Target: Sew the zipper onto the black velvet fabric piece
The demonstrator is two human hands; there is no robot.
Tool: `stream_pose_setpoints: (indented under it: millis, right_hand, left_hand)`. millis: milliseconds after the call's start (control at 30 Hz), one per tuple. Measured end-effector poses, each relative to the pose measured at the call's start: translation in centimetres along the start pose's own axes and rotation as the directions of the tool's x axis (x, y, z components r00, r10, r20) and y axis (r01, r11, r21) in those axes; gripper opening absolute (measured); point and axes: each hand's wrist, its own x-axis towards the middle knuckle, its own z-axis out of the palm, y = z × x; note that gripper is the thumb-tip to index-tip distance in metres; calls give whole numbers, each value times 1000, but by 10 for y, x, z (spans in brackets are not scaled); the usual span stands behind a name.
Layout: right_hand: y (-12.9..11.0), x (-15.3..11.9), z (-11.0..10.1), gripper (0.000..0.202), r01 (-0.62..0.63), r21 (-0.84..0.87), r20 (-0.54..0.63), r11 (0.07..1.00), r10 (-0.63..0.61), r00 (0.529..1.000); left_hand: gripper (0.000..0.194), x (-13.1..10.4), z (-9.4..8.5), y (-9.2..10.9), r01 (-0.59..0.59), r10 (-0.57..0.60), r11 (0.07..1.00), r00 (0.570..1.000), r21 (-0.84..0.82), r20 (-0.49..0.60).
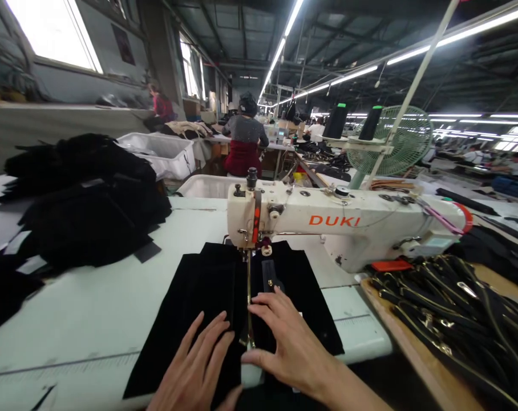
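Black fabric lies spread on the pale green sewing table, its far edge beneath the head of the sewing machine. A zipper with gold teeth runs along the middle of the cloth from the needle area toward me. My left hand rests flat on the left part of the fabric, fingers spread. My right hand lies over the right part, fingers stretched forward and thumb apart, its fingertips at the zipper. A gold zipper pull shows just beyond the right fingers.
A tall pile of black fabric pieces stands at the left. To the right, a wooden tray holds many black zippers. White bins, thread cones and a green fan stand behind. A co-worker sits ahead.
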Motion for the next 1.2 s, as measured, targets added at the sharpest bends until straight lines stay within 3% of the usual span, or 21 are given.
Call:
stream_pose_setpoints:
  millis: [100,200,267,367,500,633,733,833,967,1133,1200]
  right_hand:
    - [-1,-7,8,65,58,-22,2,998,-58,998]
    - [-2,-10,13,38,126,-101,-51,987,-132,990]
    - [-4,-8,9,25,194,-219,-21,956,-203,979]
    - [-4,6,-10,15,256,-348,76,902,-245,967]
    - [-2,25,-30,15,257,-386,89,886,-241,966]
    - [-4,12,-13,9,347,-410,181,843,-298,937]
    - [-10,-10,12,26,291,-446,62,846,-295,953]
    - [-17,-25,31,44,250,-501,-111,828,-348,931]
    - [-19,-33,40,45,227,-492,-209,840,-368,906]
    - [-14,-34,33,31,67,-255,-247,965,-133,960]
    - [-14,-32,32,25,57,-210,-266,976,-113,957]
  left_hand:
    - [24,10,-10,-14,126,-129,984,992,-129,-14]
    - [33,22,-25,-31,287,-281,913,958,-290,66]
    - [35,25,-32,-35,310,-294,884,951,-351,101]
    - [34,26,-34,-34,263,-265,909,963,-322,41]
    - [29,25,-35,-33,236,-237,927,971,-290,32]
    - [28,22,-38,-29,132,-120,965,991,-225,65]
    - [32,20,-39,-20,-20,31,990,997,-140,75]
    - [37,23,-39,-10,-119,121,991,992,-61,40]
    - [36,25,-33,-1,-127,127,991,992,-33,-8]
    - [39,17,-24,1,-77,77,995,997,-60,-7]
    - [41,15,-22,2,-69,69,995,998,-76,4]
